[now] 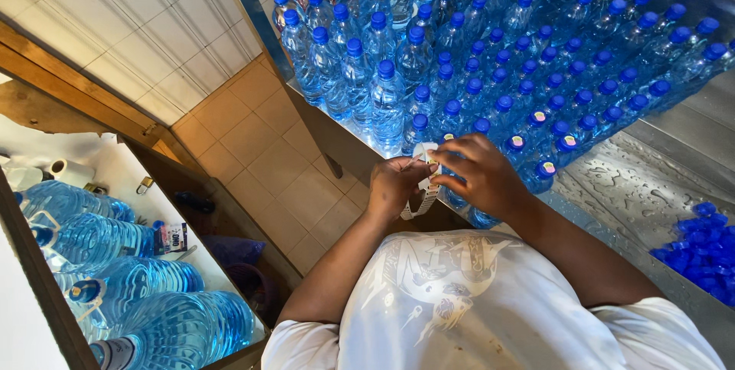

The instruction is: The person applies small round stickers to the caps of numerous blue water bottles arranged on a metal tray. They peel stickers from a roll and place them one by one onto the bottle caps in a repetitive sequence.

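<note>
Many small water bottles (429,64) with blue caps stand packed together on a wet metal table (643,186). My left hand (394,186) grips a white strip of round stickers (423,186) that hangs down from it. My right hand (482,175) pinches the top of the same strip near the front-row bottles. A few front bottles carry a small round sticker on the cap (568,140).
A heap of loose blue caps (700,251) lies at the table's right edge. Several large blue water jugs (145,293) lie on a shelf at the left, beside a white roll (65,171). Tan floor tiles (253,140) run below the table.
</note>
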